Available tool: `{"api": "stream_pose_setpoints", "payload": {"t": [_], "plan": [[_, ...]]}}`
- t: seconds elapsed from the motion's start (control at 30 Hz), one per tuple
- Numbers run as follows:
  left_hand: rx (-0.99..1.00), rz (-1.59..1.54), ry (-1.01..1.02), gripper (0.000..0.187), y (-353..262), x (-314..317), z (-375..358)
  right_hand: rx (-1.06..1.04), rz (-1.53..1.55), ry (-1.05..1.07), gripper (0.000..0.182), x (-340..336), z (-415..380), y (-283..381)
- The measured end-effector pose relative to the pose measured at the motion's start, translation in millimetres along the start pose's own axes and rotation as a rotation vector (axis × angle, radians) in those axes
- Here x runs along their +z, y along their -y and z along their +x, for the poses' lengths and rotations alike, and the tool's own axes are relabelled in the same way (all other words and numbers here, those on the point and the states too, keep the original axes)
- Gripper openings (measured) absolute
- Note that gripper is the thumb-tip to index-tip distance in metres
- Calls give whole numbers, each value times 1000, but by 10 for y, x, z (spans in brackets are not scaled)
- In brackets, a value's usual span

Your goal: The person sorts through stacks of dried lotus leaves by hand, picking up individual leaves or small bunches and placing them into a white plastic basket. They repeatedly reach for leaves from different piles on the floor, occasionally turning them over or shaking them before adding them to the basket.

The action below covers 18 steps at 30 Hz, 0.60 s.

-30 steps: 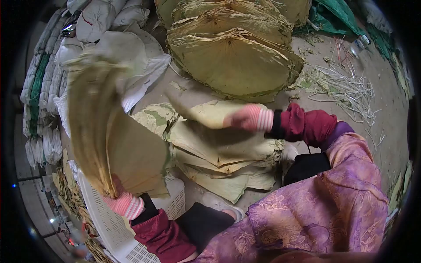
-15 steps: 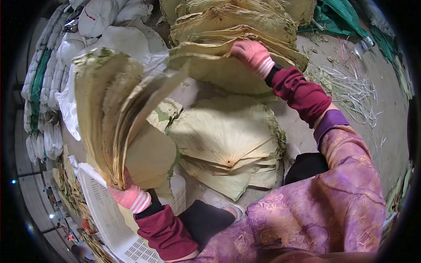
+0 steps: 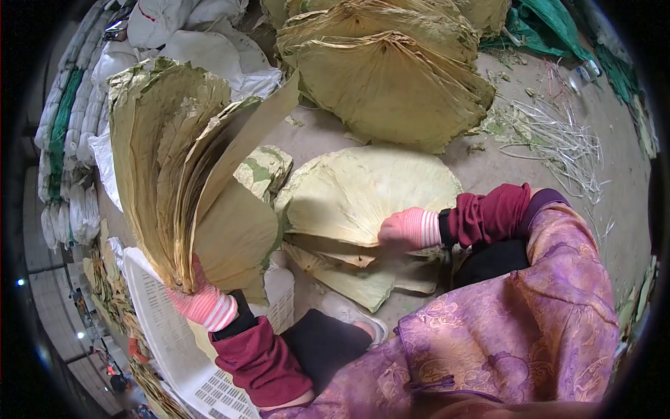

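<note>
A bundle of dried leaves [image 3: 157,153] was held upright at its narrow lower end by the left hand [image 3: 199,302], which was closed around it; some of the fingers were hidden by the leaves. The right hand [image 3: 412,229], in a pink striped glove like the other, was set at the near edge of the top leaf on a low pile [image 3: 370,185] on the floor [image 3: 614,160]. Its fingertips were blurred and shaded, so whether the leaf was pinched or only touched could not be told. The lower layers of the pile were partly covered by the top leaf and the right forearm.

Beyond the pile, a larger stack of leaves [image 3: 391,91] was seen, cut off at the upper edge of the view. Below the left hand, a white basket [image 3: 143,300] was partly hidden by the bundle and the sleeve [image 3: 262,363]; its contents could not be made out clearly.
</note>
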<state>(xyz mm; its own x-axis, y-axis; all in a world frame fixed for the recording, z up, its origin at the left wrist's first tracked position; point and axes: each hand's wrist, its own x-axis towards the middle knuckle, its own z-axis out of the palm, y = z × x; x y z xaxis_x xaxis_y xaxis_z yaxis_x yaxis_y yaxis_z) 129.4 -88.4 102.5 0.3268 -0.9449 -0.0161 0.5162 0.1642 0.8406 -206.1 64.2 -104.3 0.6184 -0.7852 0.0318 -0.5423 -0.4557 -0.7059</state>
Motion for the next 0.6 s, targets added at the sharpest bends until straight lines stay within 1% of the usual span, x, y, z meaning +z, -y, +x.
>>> {"api": "stream_pose_setpoints", "payload": {"t": [0.03,0.07,0.1,0.13,0.2,0.23,0.27,0.3,0.33,0.4,0.43,0.47,0.5,0.53,0.6], "plan": [[0,1,-3,50,26,-29,9,140,32,79,25,-66,52,30],[189,410,36,51,81,-79,31,280,62,157,25,-120,85,29],[377,820,75,52,122,-115,45,276,88,135,25,-148,94,0],[378,821,75,52,140,-131,41,275,90,135,25,-143,91,-66],[384,678,23,53,164,-145,19,132,153,40,24,-112,87,-234],[384,679,24,53,173,-128,8,178,212,38,24,-238,111,-209],[417,763,9,52,179,-101,-6,191,243,-5,23,-318,117,-224],[450,847,-7,51,184,-72,-24,194,205,-78,23,-407,131,-248],[451,850,-9,51,190,-27,-61,196,168,-153,23,-521,154,-278],[479,667,15,48,210,42,-140,349,-142,-255,21,-1013,218,-330],[478,667,13,48,210,-2,-116,305,-219,-455,20,-1259,178,-505],[492,620,119,46,205,-85,-60,259,-296,-657,20,-1501,96,-733],[505,569,227,45,200,-157,-6,326,-432,-761,23,-1728,16,-953],[505,561,228,45,197,-221,43,393,-573,-865,27,-1931,-75,-1147],[396,463,222,43,206,-298,120,348,-711,-987,27,-2122,-208,-1476]]}}
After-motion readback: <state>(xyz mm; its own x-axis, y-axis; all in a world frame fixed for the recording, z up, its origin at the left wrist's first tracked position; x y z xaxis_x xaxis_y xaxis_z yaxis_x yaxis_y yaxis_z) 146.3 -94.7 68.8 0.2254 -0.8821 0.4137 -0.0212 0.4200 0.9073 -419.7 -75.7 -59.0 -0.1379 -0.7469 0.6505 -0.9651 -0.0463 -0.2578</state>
